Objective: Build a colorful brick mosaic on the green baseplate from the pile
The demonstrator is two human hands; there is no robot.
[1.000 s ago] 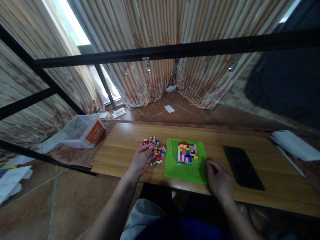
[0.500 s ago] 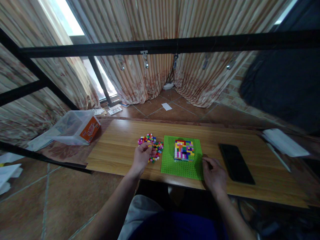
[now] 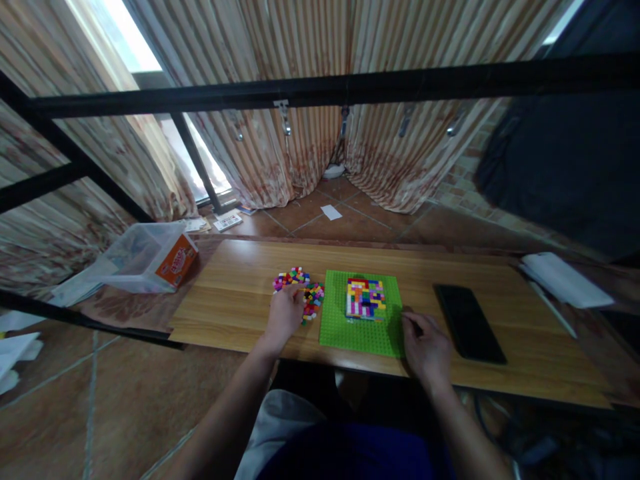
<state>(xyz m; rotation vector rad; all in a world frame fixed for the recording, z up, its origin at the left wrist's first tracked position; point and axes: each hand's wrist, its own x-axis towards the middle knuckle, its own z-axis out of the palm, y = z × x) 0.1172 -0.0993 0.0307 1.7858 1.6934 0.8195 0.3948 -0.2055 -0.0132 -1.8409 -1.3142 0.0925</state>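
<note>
My left hand [image 3: 286, 312] is over a pile of small coloured toy bricks [image 3: 314, 300], its fingers bent down into them. Its fingertips are pinched together, and any brick between them is too small to make out. Right of the pile lies a green studded baseplate [image 3: 334, 333]. On it stands a low, roughly square block of multicoloured bricks [image 3: 366, 298], white and pink along its near left part. At the baseplate's right edge rests my right hand [image 3: 427, 347], fingers curled and fingertips against the edge. What it grips, if anything, is hidden.
A black phone-like slab [image 3: 470, 323] lies right of my right hand on the wooden table [image 3: 225, 287]. Farther right are a white object [image 3: 567, 280] and a thin white stick [image 3: 553, 308]. A clear plastic box [image 3: 145, 260] with an orange label stands beyond the table's left end.
My left hand has turned over and its fingers have dipped into the brick pile. My right hand stays at the baseplate's edge. The whole view has shifted slightly.
</note>
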